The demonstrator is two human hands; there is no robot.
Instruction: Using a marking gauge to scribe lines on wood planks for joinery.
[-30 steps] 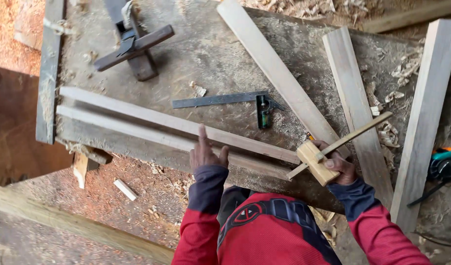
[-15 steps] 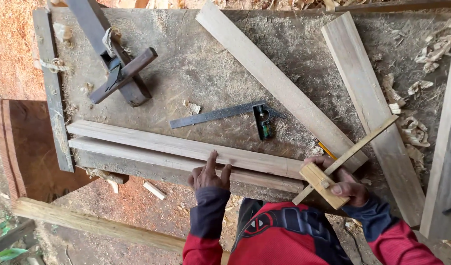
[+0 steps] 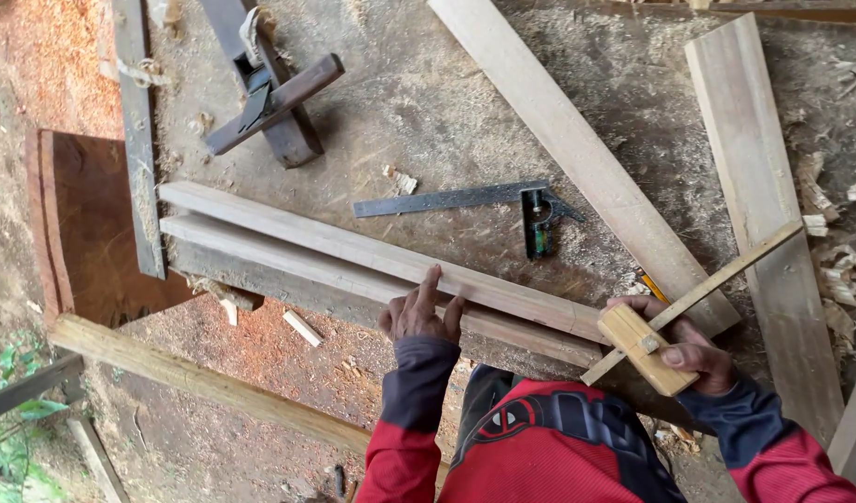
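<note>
Two long pale wooden strips (image 3: 297, 237) lie side by side along the near edge of a dusty workbench (image 3: 428, 112). My left hand (image 3: 421, 312) presses flat on them, fingers spread over the nearer strip. My right hand (image 3: 693, 352) grips a wooden marking gauge (image 3: 647, 349), a light block on a thin stem that slants up to the right. The block sits at the right end of the strips. A pencil (image 3: 651, 285) lies just beyond my right fingers.
A metal combination square (image 3: 474, 200) lies mid-bench. A dark wooden hand plane (image 3: 269, 88) rests at the back left. Wide boards (image 3: 577, 158) (image 3: 758, 205) lie slanted on the right, with shavings (image 3: 842, 265) beside them. Sawdust and a beam (image 3: 195, 377) cover the ground below.
The view has drawn nearer and shifted slightly. My left hand slid a little to the right along the strips. My right hand still holds the gauge at the strips' right end.
</note>
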